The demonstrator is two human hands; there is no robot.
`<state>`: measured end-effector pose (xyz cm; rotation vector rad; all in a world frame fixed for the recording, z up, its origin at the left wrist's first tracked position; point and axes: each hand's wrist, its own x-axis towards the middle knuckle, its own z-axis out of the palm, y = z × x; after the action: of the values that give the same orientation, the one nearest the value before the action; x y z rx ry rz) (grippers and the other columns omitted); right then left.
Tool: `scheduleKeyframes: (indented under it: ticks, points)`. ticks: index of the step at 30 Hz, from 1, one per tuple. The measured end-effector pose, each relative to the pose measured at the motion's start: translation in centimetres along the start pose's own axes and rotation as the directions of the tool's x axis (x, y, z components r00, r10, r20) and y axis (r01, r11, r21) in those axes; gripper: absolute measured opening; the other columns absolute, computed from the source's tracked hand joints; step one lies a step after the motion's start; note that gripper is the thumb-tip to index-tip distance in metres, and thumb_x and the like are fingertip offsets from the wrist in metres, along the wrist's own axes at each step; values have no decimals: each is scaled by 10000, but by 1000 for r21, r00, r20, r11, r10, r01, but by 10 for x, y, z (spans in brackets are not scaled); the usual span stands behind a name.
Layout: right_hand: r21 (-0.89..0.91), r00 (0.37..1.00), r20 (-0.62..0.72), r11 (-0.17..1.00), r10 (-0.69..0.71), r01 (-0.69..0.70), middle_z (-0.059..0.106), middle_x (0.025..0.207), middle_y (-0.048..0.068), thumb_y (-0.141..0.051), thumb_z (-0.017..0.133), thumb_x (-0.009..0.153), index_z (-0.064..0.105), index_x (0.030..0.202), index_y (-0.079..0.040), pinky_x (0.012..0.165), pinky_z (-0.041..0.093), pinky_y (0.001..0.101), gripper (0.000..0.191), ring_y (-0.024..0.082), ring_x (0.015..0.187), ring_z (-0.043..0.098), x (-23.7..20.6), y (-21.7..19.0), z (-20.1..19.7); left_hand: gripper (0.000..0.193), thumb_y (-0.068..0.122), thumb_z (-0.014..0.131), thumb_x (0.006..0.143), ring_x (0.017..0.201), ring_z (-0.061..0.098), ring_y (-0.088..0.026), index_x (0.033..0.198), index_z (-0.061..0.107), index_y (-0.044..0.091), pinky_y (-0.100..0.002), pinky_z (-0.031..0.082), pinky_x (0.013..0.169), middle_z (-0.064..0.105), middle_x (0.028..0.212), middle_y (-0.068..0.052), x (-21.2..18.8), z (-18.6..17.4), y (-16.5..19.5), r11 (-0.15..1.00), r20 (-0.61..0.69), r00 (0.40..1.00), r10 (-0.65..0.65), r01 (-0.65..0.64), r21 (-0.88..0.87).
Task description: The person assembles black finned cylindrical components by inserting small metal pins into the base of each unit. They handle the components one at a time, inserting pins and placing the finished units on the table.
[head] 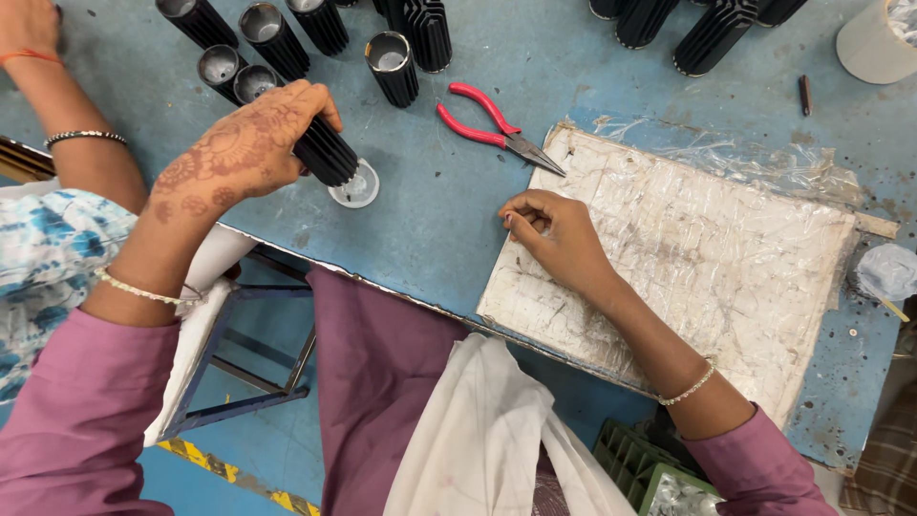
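Right hand [554,234] curls loosely at board's edge [516,277]; left hand [244,148] clasps finned cylinder [325,153].

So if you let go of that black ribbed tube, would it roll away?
Probably not far: the black ribbed tube has ridges that should slow rolling. It looks rigid, likely metal, so fairly heavy. Tilted on the round white cap under the left hand, it might tip.

bright, even light from overhead, looks like indoor room lighting. shadows soft and short, small one under the left hand [244,153] and under the right hand [554,234] on the blue table [430,210]. glare on the clear plastic over the white board [707,239] and on the metal rims of the black finned cylinders [390,65]. focus sharp mid-frame, slight wide-angle stretch at corners, sleeves near bottom edge a bit soft.
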<state>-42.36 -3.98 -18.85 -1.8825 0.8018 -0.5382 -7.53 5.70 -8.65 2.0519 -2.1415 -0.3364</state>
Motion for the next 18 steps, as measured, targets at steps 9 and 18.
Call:
scheduleKeyframes:
  ticks: [9, 18]
  points:
    - [-27, 995, -19, 995, -94, 94, 759, 942, 81, -99, 684, 947, 743, 1063, -9, 739, 545, 248, 158, 117, 815, 708, 1, 4, 1, 467, -25, 751, 724, 1127, 596, -347, 1123, 549, 109, -449, 487, 918, 591, 1101, -123, -10, 6, 5, 993, -145, 982, 118, -118, 7]
    - [-17, 1000, 15, 1000, 4, -4, 758, 957, 88, -133, 662, 971, 732, 1068, 16, 741, 560, 272, 191, 139, 795, 720, 2, 2, 1, 452, -51, 661, 726, 1091, 591, -370, 1119, 489, 95, -472, 487, 874, 548, 1114, -125, -23, 6, 16, 999, -324, 945, 44, -48, -5]
